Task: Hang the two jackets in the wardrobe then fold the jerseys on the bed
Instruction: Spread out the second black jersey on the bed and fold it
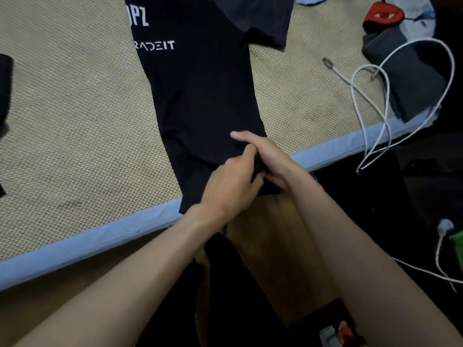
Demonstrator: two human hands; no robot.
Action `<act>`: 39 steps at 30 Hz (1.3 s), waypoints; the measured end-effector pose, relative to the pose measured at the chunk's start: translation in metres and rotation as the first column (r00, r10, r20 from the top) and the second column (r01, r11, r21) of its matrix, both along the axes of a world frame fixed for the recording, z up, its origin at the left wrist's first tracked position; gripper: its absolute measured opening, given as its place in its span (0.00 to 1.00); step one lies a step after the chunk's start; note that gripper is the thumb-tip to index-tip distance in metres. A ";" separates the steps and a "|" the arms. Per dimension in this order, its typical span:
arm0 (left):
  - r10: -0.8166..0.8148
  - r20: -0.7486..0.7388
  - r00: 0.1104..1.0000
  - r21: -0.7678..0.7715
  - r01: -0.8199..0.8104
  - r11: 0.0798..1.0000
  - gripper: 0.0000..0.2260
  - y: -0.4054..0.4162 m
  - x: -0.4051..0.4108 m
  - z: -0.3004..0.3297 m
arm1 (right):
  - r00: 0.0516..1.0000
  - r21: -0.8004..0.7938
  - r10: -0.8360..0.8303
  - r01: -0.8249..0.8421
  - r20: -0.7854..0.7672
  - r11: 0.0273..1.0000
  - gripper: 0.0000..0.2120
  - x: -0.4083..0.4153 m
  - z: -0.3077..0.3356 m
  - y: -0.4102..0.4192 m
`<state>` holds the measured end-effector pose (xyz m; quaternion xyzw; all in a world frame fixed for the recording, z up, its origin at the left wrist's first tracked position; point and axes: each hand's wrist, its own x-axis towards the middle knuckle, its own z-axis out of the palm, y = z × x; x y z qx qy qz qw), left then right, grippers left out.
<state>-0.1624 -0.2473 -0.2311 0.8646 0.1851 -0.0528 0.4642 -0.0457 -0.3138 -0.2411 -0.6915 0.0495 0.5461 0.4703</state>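
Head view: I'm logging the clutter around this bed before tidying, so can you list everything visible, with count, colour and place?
jersey: one, black with white lettering, lying lengthwise on the mat, hem at the near edge
mat: one, beige woven, covering the bed
bed edge: one, light blue, along the mat's near side
cable: one, white, looped at the right over the bed edge
folded garment: one, dark grey, right, beneath the cable
red item: one, red and black, top right
dark item: one, black, left edge, unclear
left hand: gripping the jersey hem
right hand: gripping the same hem
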 end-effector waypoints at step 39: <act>0.170 -0.781 0.600 -0.171 -0.467 0.867 0.06 0.028 -0.091 -0.053 | 0.710 -0.586 0.576 -0.282 0.406 0.760 0.06 0.044 -0.059 -0.088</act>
